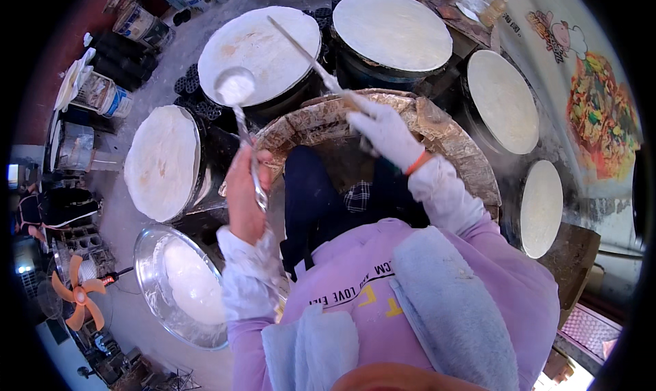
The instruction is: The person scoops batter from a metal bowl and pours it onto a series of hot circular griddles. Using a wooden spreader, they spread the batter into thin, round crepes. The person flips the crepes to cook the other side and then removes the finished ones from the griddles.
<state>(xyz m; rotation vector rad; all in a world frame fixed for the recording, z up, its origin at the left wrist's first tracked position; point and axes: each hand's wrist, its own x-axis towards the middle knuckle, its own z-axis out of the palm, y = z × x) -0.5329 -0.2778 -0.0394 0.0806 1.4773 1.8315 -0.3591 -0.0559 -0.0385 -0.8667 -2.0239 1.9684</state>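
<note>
Ladle (pixel 242 124) sits in the curled fingers of the bare left hand (pixel 247 196), its white-coated bowl (pixel 235 87) at twelve o'clock from them; the gloved right hand (pixel 386 130) grips a long spatula (pixel 296 46) pointing toward half past ten.

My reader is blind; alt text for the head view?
A person's bare left hand holds a ladle with white contents; the gloved right hand, a long, thin tool. Five round pale sheets form an arc, with a clear bowl of white mixture at left.
</note>
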